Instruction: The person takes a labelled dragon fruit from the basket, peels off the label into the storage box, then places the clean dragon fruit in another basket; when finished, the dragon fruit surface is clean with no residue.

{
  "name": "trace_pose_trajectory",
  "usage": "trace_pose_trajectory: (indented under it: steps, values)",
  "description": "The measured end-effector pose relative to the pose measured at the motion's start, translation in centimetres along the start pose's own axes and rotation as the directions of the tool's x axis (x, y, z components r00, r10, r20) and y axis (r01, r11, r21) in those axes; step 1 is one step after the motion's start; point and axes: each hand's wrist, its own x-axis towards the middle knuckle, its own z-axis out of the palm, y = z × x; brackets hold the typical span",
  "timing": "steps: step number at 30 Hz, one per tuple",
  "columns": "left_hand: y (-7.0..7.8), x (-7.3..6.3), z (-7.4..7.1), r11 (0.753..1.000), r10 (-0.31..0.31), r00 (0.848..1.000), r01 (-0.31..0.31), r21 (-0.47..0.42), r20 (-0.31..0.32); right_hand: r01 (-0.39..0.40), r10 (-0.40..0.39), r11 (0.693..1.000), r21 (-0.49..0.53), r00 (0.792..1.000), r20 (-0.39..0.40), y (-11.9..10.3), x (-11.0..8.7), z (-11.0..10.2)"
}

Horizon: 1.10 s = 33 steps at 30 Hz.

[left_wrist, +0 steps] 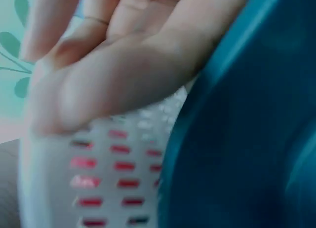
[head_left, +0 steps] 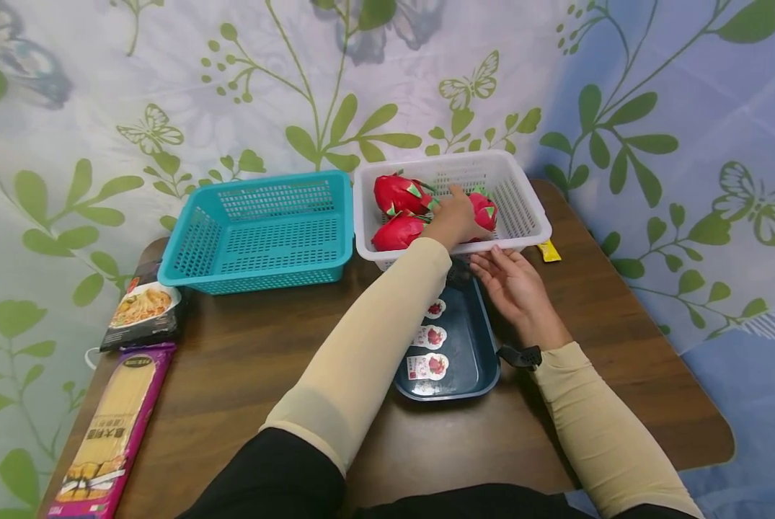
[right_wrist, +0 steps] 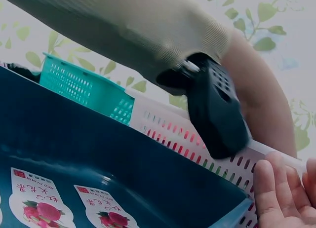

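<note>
Inside the white basket [head_left: 526, 220], my left hand [head_left: 455, 220] reaches over the front rim. Its fingers and thumb straddle the rightmost red dragon fruit [head_left: 484, 209], which they grip and partly cover. Two more dragon fruits, an upper one [head_left: 400, 193] and a lower one [head_left: 398, 232], lie left of the hand. My right hand [head_left: 513, 288] is turned palm up with its fingers extended, fingertips right at the basket's front rim. In the right wrist view, those fingers [right_wrist: 277, 191] show beside the perforated wall. Below stands a dark blue tray [head_left: 468, 367] with dragon-fruit stickers [head_left: 429, 366].
An aqua basket [head_left: 192, 267] stands left of the white one. A black food packet [head_left: 143, 310] and a purple-edged noodle pack [head_left: 111, 432] lie along the table's left edge. A small yellow packet [head_left: 548, 251] lies by the white basket's right end. A patterned cloth hangs behind.
</note>
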Motion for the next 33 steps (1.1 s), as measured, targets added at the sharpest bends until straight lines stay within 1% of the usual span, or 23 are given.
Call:
trace_pose_trajectory:
  steps: [1, 3, 6, 9, 10, 11, 12, 13, 15, 17, 19, 20, 22, 23, 24, 25, 26, 27, 29, 31, 33]
  values:
    - [-0.3, 0.0, -0.3, 1.000, 0.007, 1.000, -0.007, 0.011, -0.007, -0.001, 0.001, 1.000, 0.000, 1.000, 0.007, 0.0, 0.1, 0.0]
    - [-0.7, -0.1, -0.9, 0.999, 0.043, 0.999, -0.042, 0.020, -0.034, -0.007, 0.007, 1.000, 0.012, 1.000, 0.023, 0.0, 0.3, -0.2]
    - [-1.0, -1.0, -2.4, 0.994, 0.111, 0.992, -0.111, 0.010, -0.067, -0.013, 0.013, 1.000, 0.008, 0.999, 0.042, -0.1, 0.4, -0.3]
    - [-1.4, -2.7, -4.2, 0.976, 0.217, 0.970, -0.214, 0.034, -0.108, -0.029, 0.029, 1.000, 0.006, 0.998, 0.047, -0.3, 0.5, -0.5]
    - [-1.8, -3.5, -5.0, 0.966, 0.260, 0.957, -0.256, 0.048, -0.126, -0.037, 0.036, 0.999, 0.008, 0.998, 0.048, -0.3, 0.6, -0.6]
    - [-2.3, -4.2, -5.7, 0.952, 0.305, 0.941, -0.300, 0.055, -0.148, -0.041, 0.041, 0.999, 0.004, 0.998, 0.045, -0.4, 0.6, -0.7]
    - [-2.8, -5.0, -6.5, 0.935, 0.354, 0.919, -0.347, 0.069, -0.171, -0.041, 0.041, 0.999, -0.001, 0.999, 0.037, -0.5, 0.5, -0.8]
    - [-3.5, -5.8, -7.3, 0.915, 0.402, 0.894, -0.394, 0.080, -0.199, -0.037, 0.037, 0.999, -0.007, 0.999, 0.026, -0.7, 0.4, -0.9]
    - [-5.3, -7.5, -8.8, 0.871, 0.488, 0.830, -0.484, 0.085, -0.269, -0.024, 0.024, 0.999, -0.023, 1.000, 0.002, -1.1, 0.1, -1.3]
    - [-7.6, -9.0, -10.2, 0.828, 0.543, 0.765, -0.556, 0.071, -0.347, -0.011, 0.011, 0.999, -0.036, 1.000, -0.018, -1.6, -0.2, -1.6]
    - [-10.2, -10.4, -11.3, 0.787, 0.576, 0.697, -0.614, 0.059, -0.426, -0.004, 0.002, 0.999, -0.050, 0.999, -0.034, -2.2, -0.6, -1.9]
    - [-11.6, -11.1, -11.7, 0.771, 0.582, 0.667, -0.634, 0.055, -0.464, -0.001, -0.002, 0.998, -0.064, 0.999, -0.042, -2.6, -0.9, -2.0]
    - [-14.4, -12.5, -12.2, 0.746, 0.582, 0.614, -0.664, 0.050, -0.533, 0.002, -0.007, 0.995, -0.099, 0.998, -0.057, -3.6, -1.6, -2.1]
    - [-15.9, -13.0, -12.3, 0.737, 0.581, 0.588, -0.673, 0.058, -0.563, 0.003, -0.011, 0.992, -0.123, 0.998, -0.068, -4.2, -1.9, -2.2]
    - [-17.4, -13.6, -12.4, 0.732, 0.578, 0.569, -0.678, 0.064, -0.584, 0.001, -0.012, 0.991, -0.135, 0.997, -0.082, -4.7, -2.3, -2.1]
    - [-18.9, -14.2, -12.4, 0.735, 0.569, 0.562, -0.675, 0.064, -0.601, -0.001, -0.012, 0.991, -0.135, 0.995, -0.096, -5.2, -2.7, -2.1]
    - [-20.4, -14.8, -12.3, 0.741, 0.560, 0.560, -0.669, 0.066, -0.611, -0.014, 0.000, 0.992, -0.128, 0.994, -0.112, -5.8, -3.1, -2.1]
    - [-21.8, -15.3, -12.1, 0.749, 0.548, 0.565, -0.660, 0.060, -0.617, -0.030, 0.016, 0.994, -0.107, 0.992, -0.125, -6.2, -3.5, -2.0]
    - [-24.4, -16.3, -11.5, 0.775, 0.518, 0.594, -0.631, 0.043, -0.616, -0.064, 0.055, 0.996, -0.056, 0.986, -0.155, -7.0, -4.2, -1.8]
    - [-26.7, -17.4, -10.6, 0.804, 0.478, 0.642, -0.594, 0.005, -0.600, -0.089, 0.087, 0.996, -0.004, 0.983, -0.163, -7.4, -4.8, -1.7]
    - [-28.7, -18.4, -9.5, 0.831, 0.447, 0.688, -0.555, -0.019, -0.572, -0.090, 0.089, 0.996, 0.006, 0.984, -0.151, -7.5, -5.3, -1.6]
